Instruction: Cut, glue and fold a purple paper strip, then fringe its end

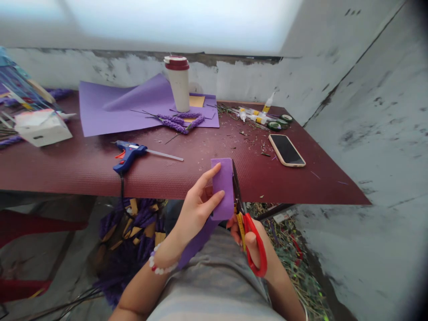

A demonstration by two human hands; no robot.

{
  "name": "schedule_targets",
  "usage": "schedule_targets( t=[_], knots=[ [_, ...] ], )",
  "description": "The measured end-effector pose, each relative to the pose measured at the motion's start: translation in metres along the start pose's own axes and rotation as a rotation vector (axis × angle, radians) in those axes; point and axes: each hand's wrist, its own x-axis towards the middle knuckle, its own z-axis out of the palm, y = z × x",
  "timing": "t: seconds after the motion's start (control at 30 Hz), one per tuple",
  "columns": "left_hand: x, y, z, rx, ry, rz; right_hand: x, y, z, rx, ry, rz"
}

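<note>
My left hand (196, 206) pinches a folded piece of purple paper (223, 183) above the table's front edge. A longer purple strip trails below it toward my lap. In my right hand (256, 245) is a pair of scissors (259, 256) with red handles and dark blades. The blades run along the right edge of the folded paper; whether they are parted cannot be made out. Something yellow with dark marks shows at the scissors' handle. Beyond my left hand a blue glue gun (129, 155) lies on the table with a clear glue stick in its back.
Behind are a large purple sheet (120, 107), a lidded cup (179, 87) and purple flower stems (179, 122). At the right lie a phone (286, 150), small glue bottles (259, 119) and green tape rolls (274, 126). A white box (43, 129) sits left. Scraps litter the floor.
</note>
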Motion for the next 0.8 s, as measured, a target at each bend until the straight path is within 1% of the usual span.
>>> schedule_targets(
  t=[0.2, 0.33, 0.5, 0.67, 0.8],
  knots=[
    [-0.003, 0.003, 0.003, 0.034, 0.011, -0.002, 0.001, -0.003, 0.001, 0.011, 0.007, -0.012],
    [-0.002, 0.004, 0.004, 0.043, 0.041, 0.015, 0.002, -0.006, 0.002, -0.028, 0.017, -0.046],
    [-0.003, 0.005, 0.004, 0.048, 0.043, 0.004, 0.002, -0.004, 0.002, -0.044, 0.017, -0.052],
    [-0.004, 0.004, 0.004, 0.04, 0.046, 0.01, 0.003, -0.001, 0.003, -0.03, 0.027, -0.038],
    [-0.004, 0.002, 0.006, 0.024, 0.04, -0.004, 0.004, 0.003, 0.011, 0.047, 0.06, 0.017]
  ],
)
